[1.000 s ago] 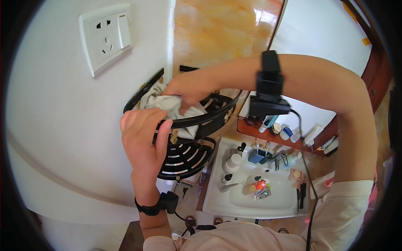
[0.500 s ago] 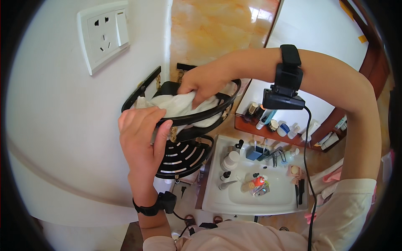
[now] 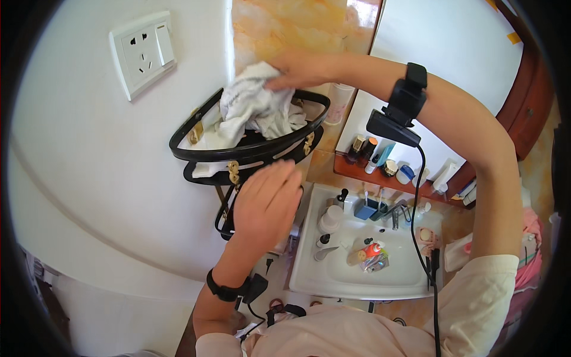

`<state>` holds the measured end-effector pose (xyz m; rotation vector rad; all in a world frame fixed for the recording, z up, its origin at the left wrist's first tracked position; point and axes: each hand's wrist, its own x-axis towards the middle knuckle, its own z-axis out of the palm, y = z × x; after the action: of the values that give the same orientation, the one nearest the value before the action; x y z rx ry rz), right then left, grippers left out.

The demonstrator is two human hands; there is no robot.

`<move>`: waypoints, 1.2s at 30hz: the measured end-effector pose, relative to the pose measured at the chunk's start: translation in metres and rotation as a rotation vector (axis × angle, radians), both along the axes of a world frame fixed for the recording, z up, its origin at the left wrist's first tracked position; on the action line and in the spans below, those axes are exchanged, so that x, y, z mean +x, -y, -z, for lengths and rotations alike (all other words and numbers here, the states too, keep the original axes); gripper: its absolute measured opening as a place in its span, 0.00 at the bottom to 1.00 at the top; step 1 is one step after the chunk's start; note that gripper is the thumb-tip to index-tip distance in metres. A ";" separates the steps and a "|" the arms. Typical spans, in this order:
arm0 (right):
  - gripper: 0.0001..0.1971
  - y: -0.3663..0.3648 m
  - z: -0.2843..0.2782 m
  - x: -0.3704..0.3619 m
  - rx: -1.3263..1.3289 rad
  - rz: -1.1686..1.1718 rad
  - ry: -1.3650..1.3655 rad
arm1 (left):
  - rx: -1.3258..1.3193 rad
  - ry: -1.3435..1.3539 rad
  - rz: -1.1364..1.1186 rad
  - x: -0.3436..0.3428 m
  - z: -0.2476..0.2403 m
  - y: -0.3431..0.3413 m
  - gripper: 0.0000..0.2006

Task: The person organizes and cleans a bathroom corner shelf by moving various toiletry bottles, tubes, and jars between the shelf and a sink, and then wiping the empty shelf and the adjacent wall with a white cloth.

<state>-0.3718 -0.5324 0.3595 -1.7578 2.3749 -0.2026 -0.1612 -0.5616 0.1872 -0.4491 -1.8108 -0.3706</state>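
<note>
A black corner shelf (image 3: 217, 156) with gold ornaments hangs where the two walls meet. My right hand (image 3: 300, 70) reaches over it from the right and grips the top of a bunched white cloth (image 3: 253, 98). The lower folds of the cloth still hang inside the shelf's rail, and my right fingertips are partly hidden behind it. My left hand (image 3: 269, 205) is just below the front of the shelf, back of the hand up, fingers stretched out. It holds nothing that I can see, and its thumb is hidden.
A lower shelf tier (image 3: 225, 223) is partly covered by my left hand. To the right stands a white sink (image 3: 333, 279) with bottles and cups. Several cosmetics line a brown ledge (image 3: 351, 168) under the mirror (image 3: 428, 95). A socket plate (image 3: 143, 55) is on the left wall.
My right hand has raised the white cloth partly up above the shelf rail. My left hand has let go of the rail and moved down and right.
</note>
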 end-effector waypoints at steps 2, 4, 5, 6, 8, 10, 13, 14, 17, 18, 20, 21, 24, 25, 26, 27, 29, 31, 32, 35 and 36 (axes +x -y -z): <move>0.23 -0.012 0.008 -0.011 0.029 -0.214 -0.144 | -0.034 0.228 -0.254 -0.018 -0.001 -0.004 0.20; 0.23 -0.019 0.014 -0.004 -0.048 -0.278 -0.190 | -0.039 0.374 -0.311 -0.026 -0.001 0.001 0.21; 0.22 -0.024 0.016 -0.001 -0.103 -0.251 -0.120 | -0.110 0.410 -0.403 -0.030 -0.004 0.002 0.21; 0.22 -0.027 0.019 -0.005 -0.108 -0.252 -0.115 | -0.185 0.445 -0.487 -0.035 -0.007 0.002 0.20; 0.20 -0.033 0.028 -0.010 -0.172 -0.292 -0.062 | -0.174 0.460 -0.474 -0.042 -0.013 0.003 0.19; 0.18 -0.034 0.040 -0.017 -0.192 -0.296 -0.006 | -0.204 0.504 -0.414 -0.048 -0.019 0.007 0.21; 0.17 -0.028 0.066 -0.033 -0.252 -0.324 0.098 | -0.270 0.580 -0.419 -0.075 -0.016 0.022 0.20; 0.16 -0.026 0.071 -0.040 -0.296 -0.339 0.143 | -0.354 0.592 -0.446 -0.081 -0.013 0.027 0.19; 0.15 -0.026 0.071 -0.039 -0.328 -0.342 -0.011 | -0.325 0.587 -0.477 -0.088 -0.015 0.028 0.19; 0.15 -0.027 0.070 -0.040 -0.328 -0.345 -0.005 | -0.328 0.600 -0.500 -0.089 -0.018 0.024 0.19; 0.15 -0.028 0.068 -0.040 -0.282 -0.262 0.002 | -0.278 0.541 -0.452 -0.075 -0.023 0.018 0.19; 0.15 -0.027 0.071 -0.045 -0.298 -0.291 -0.037 | -0.231 0.513 -0.453 -0.070 -0.020 0.022 0.20; 0.21 -0.032 0.075 -0.041 -0.386 -0.257 0.092 | -0.087 0.632 -0.477 -0.050 -0.024 0.019 0.18; 0.21 -0.032 0.075 -0.039 -0.388 -0.261 0.096 | -0.040 0.646 -0.500 -0.047 -0.024 0.015 0.17; 0.20 -0.032 0.074 -0.038 -0.381 -0.231 0.106 | 0.008 0.660 -0.521 -0.046 -0.024 0.013 0.17; 0.20 -0.032 0.073 -0.035 -0.374 -0.204 0.115 | 0.007 0.660 -0.527 -0.047 -0.022 0.013 0.17; 0.21 -0.031 0.071 -0.032 -0.360 -0.191 0.104 | 0.002 0.546 -0.491 -0.055 -0.015 0.018 0.18; 0.21 -0.029 0.073 -0.037 -0.340 -0.178 0.096 | -0.045 0.497 -0.460 -0.066 -0.014 0.015 0.17; 0.19 -0.028 0.075 -0.043 -0.356 -0.209 0.108 | -0.094 0.445 -0.424 -0.073 -0.014 0.016 0.17; 0.17 -0.021 0.076 -0.038 -0.362 -0.241 0.118 | -0.056 0.422 -0.560 -0.082 0.001 0.039 0.18; 0.17 -0.023 0.075 -0.038 -0.356 -0.206 0.103 | -0.047 0.325 -0.615 -0.083 0.000 0.039 0.18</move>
<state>-0.4100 -0.5098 0.2842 -2.0700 2.1675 -0.7053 -0.2442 -0.6006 0.1868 0.1592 -2.1660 0.0323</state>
